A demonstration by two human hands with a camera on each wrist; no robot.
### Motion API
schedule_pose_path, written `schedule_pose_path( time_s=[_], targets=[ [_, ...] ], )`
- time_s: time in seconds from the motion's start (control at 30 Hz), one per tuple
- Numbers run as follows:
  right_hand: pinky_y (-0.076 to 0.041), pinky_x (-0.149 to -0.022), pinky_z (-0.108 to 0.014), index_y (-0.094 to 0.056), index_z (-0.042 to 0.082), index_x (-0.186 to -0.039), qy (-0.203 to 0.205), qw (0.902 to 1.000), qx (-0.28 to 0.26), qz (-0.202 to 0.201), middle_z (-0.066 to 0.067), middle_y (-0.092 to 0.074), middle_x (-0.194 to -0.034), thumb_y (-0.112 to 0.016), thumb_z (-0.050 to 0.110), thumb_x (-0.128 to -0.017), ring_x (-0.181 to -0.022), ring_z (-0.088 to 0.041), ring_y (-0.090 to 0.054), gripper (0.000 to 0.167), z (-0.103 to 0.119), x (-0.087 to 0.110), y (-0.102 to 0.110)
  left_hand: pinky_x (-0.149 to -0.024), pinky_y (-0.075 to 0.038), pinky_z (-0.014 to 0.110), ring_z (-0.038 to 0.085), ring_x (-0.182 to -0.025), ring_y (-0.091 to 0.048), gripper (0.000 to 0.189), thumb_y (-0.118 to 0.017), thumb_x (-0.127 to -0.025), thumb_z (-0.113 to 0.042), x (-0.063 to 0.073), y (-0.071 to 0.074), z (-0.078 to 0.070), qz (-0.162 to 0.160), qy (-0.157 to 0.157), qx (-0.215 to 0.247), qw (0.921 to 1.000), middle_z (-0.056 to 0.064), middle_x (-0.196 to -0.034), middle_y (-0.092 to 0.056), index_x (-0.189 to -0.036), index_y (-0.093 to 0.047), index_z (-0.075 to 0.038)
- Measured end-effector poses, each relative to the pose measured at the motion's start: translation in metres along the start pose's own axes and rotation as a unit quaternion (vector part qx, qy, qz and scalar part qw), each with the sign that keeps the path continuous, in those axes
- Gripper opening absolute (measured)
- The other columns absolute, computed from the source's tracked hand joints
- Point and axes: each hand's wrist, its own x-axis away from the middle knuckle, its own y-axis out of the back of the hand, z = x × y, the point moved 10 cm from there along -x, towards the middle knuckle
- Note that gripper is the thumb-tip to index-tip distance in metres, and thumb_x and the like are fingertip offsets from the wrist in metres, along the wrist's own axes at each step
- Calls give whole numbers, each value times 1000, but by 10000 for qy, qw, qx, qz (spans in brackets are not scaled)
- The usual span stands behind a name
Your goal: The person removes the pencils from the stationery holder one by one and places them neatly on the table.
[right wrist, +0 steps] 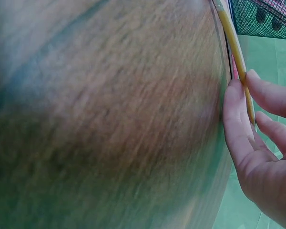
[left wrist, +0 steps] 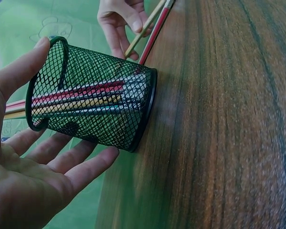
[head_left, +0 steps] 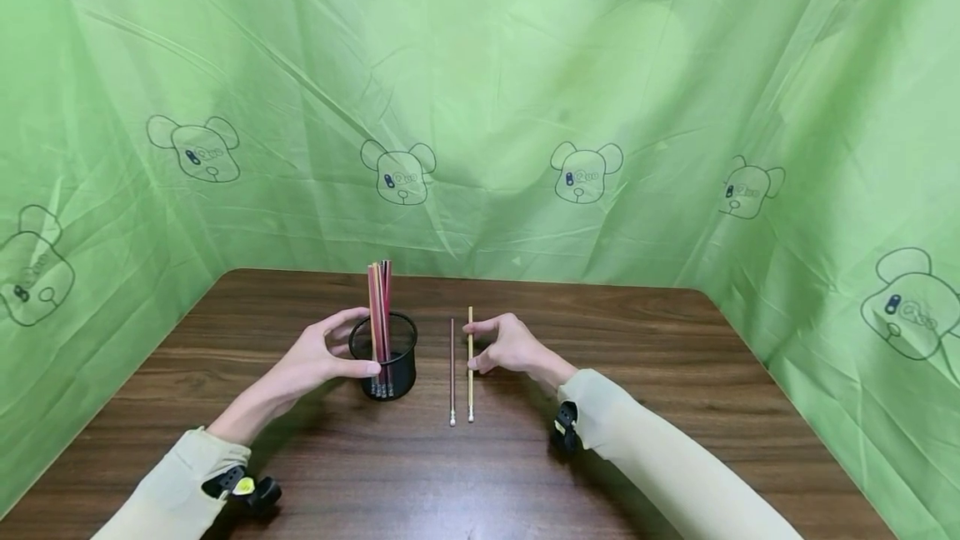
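My left hand holds the black mesh pencil cup from its left side. In the left wrist view the thumb is at the rim and the other fingers spread along the mesh wall. Several pencils, mostly red with some yellow, stand in the cup with eraser ends down. To the right of the cup, my right hand pinches a yellow pencil between thumb and fingers. A red pencil lies on the table between that pencil and the cup, roughly parallel to it, eraser end toward me.
The dark wooden table spreads out around both hands. Green cloth printed with bear outlines hangs behind it and along both sides. Each wrist wears a small black camera, such as the left camera.
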Motion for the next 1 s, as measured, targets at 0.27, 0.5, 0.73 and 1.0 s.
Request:
schedule_pose_path(
  time_s=[0.27, 0.5, 0.73, 1.0],
  targets=[
    [-57, -73, -25, -72, -1, -132, -6, 9991, 424, 63, -15, -75, -117, -91, -5, -74, -68, -14, -71, 62, 1, -1, -2, -105, -47, 45, 37, -135, -56, 89, -92, -83, -15, 0, -1, 2, 11, -16, 97, 10000, 17, -152, -56, -158, -45, -9],
    [-53, -92, -30, -75, 0, -128, 61, 9971, 759, -53, -12, -77, -112, -93, -2, -71, -111, -28, -65, 59, 6, -2, -1, -106, -47, 48, 39, -136, -55, 90, -93, -82, -18, -1, 1, 0, -22, -6, -20, 10000, 17, -152, -55, -158, -45, -10],
    [-53, -93, -32, -76, 0, -126, 84, 9956, 932, -92, -10, -76, -107, -95, -1, -71, -112, -30, -65, 59, 7, -4, -3, -106, -46, 51, 41, -137, -53, 89, -92, -83, -18, 0, 2, 1, -40, -5, -57, 10000, 17, -155, -53, -158, -45, -11],
    [-49, -96, -33, -77, 3, -125, -90, 9922, 1242, -103, -8, -74, -108, -96, 2, -71, -112, -28, -61, 56, 7, -5, -5, -108, -45, 53, 41, -136, -54, 90, -92, -83, -18, -1, 1, 0, -17, -3, -5, 10000, 18, -153, -54, -158, -45, -10]
  ],
)
